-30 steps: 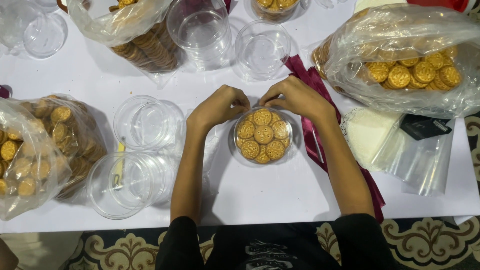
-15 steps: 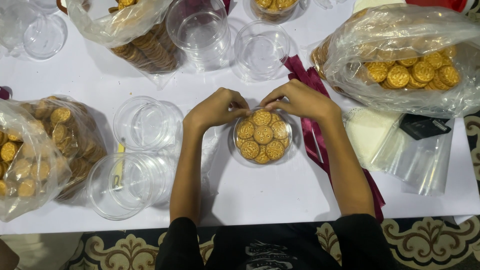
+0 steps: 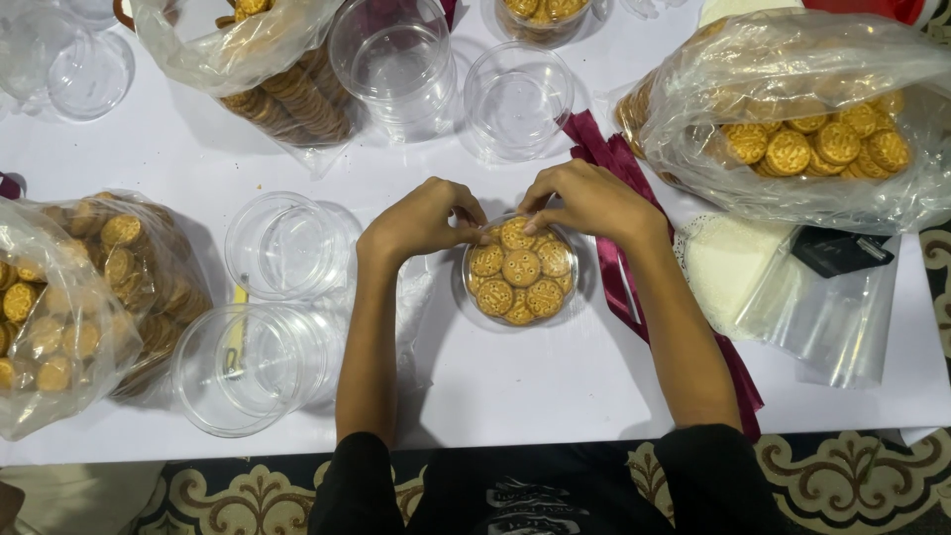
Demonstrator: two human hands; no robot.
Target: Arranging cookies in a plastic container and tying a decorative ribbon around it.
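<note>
Cookies everywhere on this white table (image 3: pixel 515 386), seen from the head camera looking straight down. Dead centre sits a small round clear tub (image 3: pixel 519 273) packed with round golden cookies (image 3: pixel 521 267), one in the middle and a ring around it. Both hands are at its far rim: the left hand (image 3: pixel 418 224) pinches at the cookie on the upper left edge, and the right hand (image 3: pixel 590 202) has its fingertips curled onto the top cookie. Neither is lifting the tub, which stays flat on the table.

Empty clear tubs are all over: two on the left (image 3: pixel 287 246) and (image 3: pixel 243 369), the lower one lying on its side, plus two up top (image 3: pixel 394 61) and (image 3: pixel 517 99). Another tub with cookies (image 3: pixel 540 15) peeks in at the top edge.

Packaging: a big clear bag of cookies (image 3: pixel 812 119) on the right, another bag (image 3: pixel 69 297) on the left, and a third (image 3: pixel 267 69) at top left. Dark red ribbon (image 3: pixel 619 287) runs down beside the right forearm. Flat clear sleeves (image 3: pixel 822 317) lie at right, with a small black packet (image 3: pixel 840 250) on them.
</note>
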